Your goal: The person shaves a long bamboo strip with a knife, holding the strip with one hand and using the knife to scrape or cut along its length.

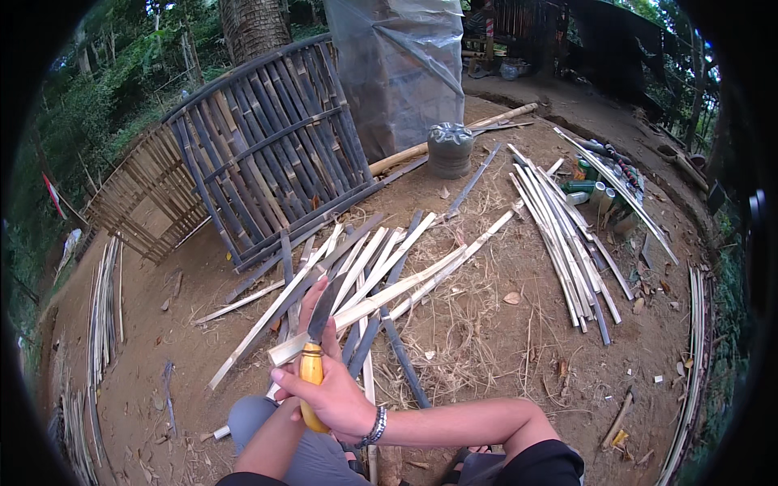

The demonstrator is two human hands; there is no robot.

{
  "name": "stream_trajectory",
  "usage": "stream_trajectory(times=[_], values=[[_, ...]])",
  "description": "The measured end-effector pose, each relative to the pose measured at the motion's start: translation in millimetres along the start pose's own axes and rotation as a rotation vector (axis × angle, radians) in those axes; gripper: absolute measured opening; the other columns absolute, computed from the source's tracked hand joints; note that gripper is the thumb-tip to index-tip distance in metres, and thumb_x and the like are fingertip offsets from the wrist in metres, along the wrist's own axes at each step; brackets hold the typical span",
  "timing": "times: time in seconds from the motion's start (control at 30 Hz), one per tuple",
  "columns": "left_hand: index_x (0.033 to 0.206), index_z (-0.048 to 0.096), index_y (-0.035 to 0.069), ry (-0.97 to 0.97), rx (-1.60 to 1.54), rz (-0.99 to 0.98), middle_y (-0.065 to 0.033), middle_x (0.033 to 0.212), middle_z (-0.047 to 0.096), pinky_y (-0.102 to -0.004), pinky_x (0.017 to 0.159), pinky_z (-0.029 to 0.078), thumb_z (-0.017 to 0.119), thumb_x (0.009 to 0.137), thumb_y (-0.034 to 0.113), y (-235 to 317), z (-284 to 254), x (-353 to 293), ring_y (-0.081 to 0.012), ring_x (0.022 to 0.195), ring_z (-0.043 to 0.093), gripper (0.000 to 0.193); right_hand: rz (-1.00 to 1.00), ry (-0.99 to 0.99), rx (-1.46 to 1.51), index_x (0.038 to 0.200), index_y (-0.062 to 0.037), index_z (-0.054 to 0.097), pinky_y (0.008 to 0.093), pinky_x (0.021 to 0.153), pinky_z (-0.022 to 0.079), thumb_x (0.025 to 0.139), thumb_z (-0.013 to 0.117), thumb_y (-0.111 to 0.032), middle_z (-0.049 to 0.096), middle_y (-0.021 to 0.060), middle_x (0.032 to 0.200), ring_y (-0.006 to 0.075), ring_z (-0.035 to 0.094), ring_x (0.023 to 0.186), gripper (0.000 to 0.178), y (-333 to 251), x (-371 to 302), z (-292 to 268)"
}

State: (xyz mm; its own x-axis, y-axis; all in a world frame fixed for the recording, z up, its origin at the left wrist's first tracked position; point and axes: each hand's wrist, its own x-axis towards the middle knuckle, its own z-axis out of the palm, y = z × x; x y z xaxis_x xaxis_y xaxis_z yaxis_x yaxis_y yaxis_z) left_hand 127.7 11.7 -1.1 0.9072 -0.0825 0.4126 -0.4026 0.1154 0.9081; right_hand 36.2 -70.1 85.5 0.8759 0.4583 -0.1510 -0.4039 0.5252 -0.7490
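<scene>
My right hand (339,403) is wrapped around the yellow handle of a knife (312,368). Its dark, curved blade points up and away from me, crossing a pale split bamboo strip (373,301). Behind the blade, my left hand (309,308) holds that strip near its close end, some fingers reaching up past it. My right hand and the knife hide much of the left palm. From there the strip stretches away to the upper right, above a loose pile of pale and dark bamboo strips (332,257) on the dirt.
Beyond the pile leans a dark bamboo slat panel (271,146), beside a lighter slatted fence (146,190). A plastic container (450,151) stands before a plastic-wrapped structure (397,73). More strips (559,235) lie to the right, near green bottles (578,186). Shavings (486,332) litter the ground.
</scene>
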Motion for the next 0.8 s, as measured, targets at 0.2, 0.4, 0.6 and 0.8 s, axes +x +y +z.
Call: stream_trajectory(times=[0.2,0.4,0.6,0.8], values=[[0.084,0.051,0.000,0.400,-0.112,0.096,-0.0166,0.082,0.063,-0.0364,0.088,0.044,0.028,0.098,0.041,-2.4,-6.3,26.7,-0.0252,0.084,0.061,0.049,-0.180,0.171,-0.416,0.087,-0.0046,0.043,0.0242,0.036,0.044,0.090,0.058,-0.022,0.053,0.0012,0.057,0.0104,0.051,0.040,0.022,-78.4,12.5,-71.1],[0.066,0.041,0.005,0.575,-0.214,0.196,-0.0105,0.060,0.050,-0.0378,0.073,0.046,0.029,0.097,0.046,31.7,-10.8,39.6,-0.0248,0.064,0.055,0.052,-0.170,0.217,-1.032,0.104,0.0025,0.031,0.0273,0.045,0.049,0.091,0.049,-0.014,0.054,0.0129,0.076,0.0157,0.058,0.057,0.028,-65.3,8.2,-147.1],[0.064,0.036,0.007,0.597,-0.135,0.344,-0.0082,0.057,0.043,-0.0323,0.057,0.046,0.030,0.098,0.040,27.2,9.8,38.8,-0.0189,0.053,0.047,0.048,-0.541,-0.024,-1.327,0.106,0.0076,0.027,0.0474,0.051,0.047,0.088,0.047,-0.009,0.055,0.0298,0.080,0.0423,0.059,0.064,0.032,-6.2,26.4,-130.2],[0.062,0.033,0.008,0.660,-0.106,0.332,-0.0057,0.056,0.038,-0.0302,0.052,0.045,0.032,0.098,0.037,27.4,12.6,37.8,-0.0166,0.049,0.042,0.046,-0.202,0.123,-1.406,0.092,0.0064,0.030,0.0497,0.050,0.047,0.086,0.044,-0.006,0.055,0.0277,0.061,0.0459,0.056,0.056,0.020,-8.2,62.1,-183.5]])
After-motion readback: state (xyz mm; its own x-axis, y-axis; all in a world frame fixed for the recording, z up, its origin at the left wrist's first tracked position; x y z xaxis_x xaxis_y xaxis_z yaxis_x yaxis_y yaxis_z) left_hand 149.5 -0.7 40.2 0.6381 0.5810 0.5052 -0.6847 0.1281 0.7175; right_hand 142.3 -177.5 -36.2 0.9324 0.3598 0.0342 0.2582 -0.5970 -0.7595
